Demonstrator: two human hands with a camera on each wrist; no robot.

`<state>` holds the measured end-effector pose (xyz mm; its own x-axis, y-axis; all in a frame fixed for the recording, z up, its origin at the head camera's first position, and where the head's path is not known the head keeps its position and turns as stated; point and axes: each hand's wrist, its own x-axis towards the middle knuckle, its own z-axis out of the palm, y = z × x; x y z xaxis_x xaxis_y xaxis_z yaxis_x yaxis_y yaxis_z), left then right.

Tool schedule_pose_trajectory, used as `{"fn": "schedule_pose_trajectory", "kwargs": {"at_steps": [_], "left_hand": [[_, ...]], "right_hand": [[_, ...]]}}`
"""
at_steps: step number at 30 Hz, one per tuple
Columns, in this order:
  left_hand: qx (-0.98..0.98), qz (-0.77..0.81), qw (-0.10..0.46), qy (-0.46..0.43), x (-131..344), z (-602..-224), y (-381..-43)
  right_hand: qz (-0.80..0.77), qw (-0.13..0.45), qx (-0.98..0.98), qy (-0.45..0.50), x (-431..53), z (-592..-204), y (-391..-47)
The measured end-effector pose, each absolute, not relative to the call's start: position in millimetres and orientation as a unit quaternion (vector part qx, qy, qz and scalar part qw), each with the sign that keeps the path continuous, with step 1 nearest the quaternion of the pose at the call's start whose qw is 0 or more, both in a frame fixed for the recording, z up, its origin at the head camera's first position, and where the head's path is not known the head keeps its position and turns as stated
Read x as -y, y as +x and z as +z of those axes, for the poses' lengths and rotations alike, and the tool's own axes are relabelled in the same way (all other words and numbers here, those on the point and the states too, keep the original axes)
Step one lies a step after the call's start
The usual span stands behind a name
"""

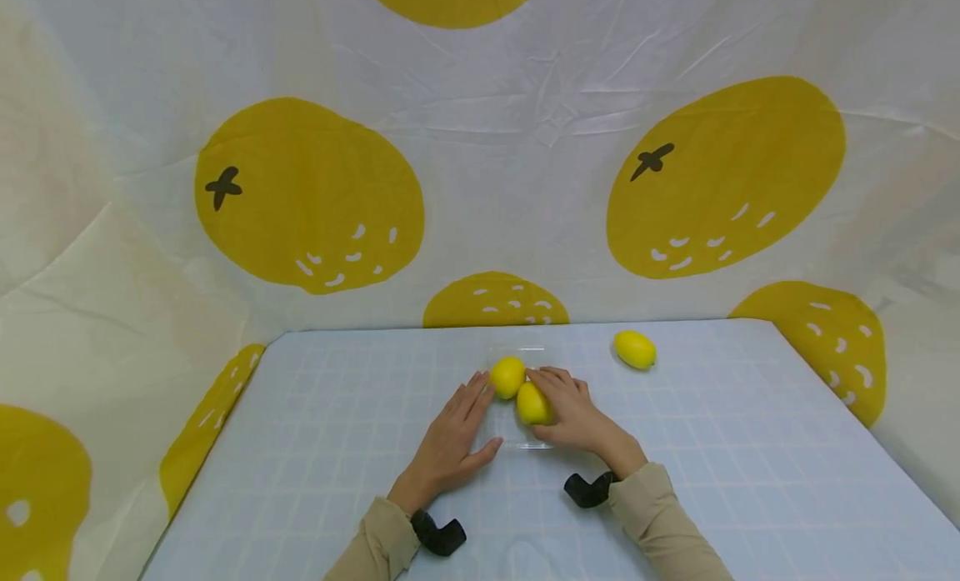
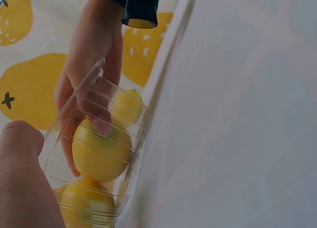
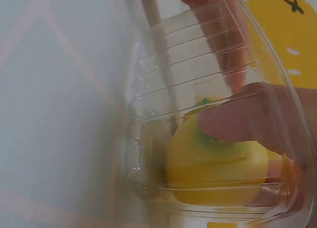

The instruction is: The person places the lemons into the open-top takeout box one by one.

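First lemon [image 1: 507,378]: in tray [image 1: 528,446]. Second lemon [image 1: 534,404]: in tray, gripped by right hand [image 1: 572,411]. Third lemon [image 1: 635,349]: on surface [image 1: 337,414], right of tray. Left hand [image 1: 452,438]: fingers straight, beside tray. Apparent step: filling tray; next calls for a clean release.

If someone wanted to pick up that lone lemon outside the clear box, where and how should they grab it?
Probably round its middle, from above, pinching across its narrow width: the lone lemon lies on its side, longer than it is wide, with nothing covering it. The right hand is nearer, but should first let go of the near lemon.
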<state>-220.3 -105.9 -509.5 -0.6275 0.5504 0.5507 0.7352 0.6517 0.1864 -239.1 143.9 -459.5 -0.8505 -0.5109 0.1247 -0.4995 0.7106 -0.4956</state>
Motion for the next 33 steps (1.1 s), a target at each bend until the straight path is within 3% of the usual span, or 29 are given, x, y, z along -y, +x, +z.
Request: {"fn": "schedule_pose_trajectory", "kwargs": {"at_steps": [9,16,33], "left_hand": [[0.873,-0.201,0.246,-0.37,105.0,-512.7,-220.1],[0.874,-0.194,0.249,-0.371,105.9,-511.8,-220.3],[0.881,-0.191,0.232,-0.365,107.0,-509.5,-220.3]], "right_hand": [[-0.276,0.016,-0.916,-0.291,-146.8,-450.5,-236.1],[-0.298,-0.013,-0.898,-0.323,-161.4,-441.1,-244.0],[-0.33,-0.103,-0.9,-0.267,-256.5,-415.9,-295.9]]}}
